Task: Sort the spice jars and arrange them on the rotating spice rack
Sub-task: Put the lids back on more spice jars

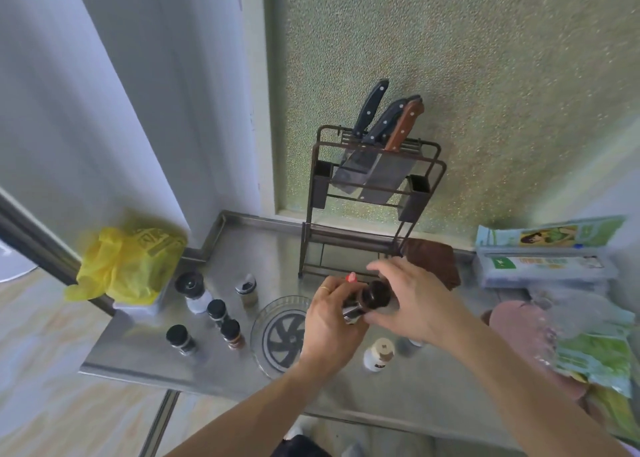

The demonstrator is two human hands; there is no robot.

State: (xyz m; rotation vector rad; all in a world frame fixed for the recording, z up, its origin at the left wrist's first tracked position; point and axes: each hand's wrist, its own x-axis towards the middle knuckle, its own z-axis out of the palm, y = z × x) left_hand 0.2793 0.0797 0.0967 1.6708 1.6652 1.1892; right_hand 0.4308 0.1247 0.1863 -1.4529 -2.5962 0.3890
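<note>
A dark spice jar with a black lid [372, 297] is lifted above the steel table, tilted. My left hand [330, 328] grips its body and my right hand [412, 304] holds it at the lid end. Below my left hand lies the clear round rotating rack [277, 335] with a black spoked centre, partly hidden. Several black-lidded jars stand left of the rack, among them a large one [192, 290], one [217, 313] beside it and one [180, 339] nearer me. A silver-lidded shaker [246, 290] stands behind the rack. A white jar [379, 354] stands on the right.
A metal knife rack [367, 200] with three knives stands against the wall behind my hands. A brown cloth [433, 259] lies beside it. A yellow bag [128, 266] sits at the table's left end. Boxes [543, 252] and plastic packets [595, 356] crowd the right side.
</note>
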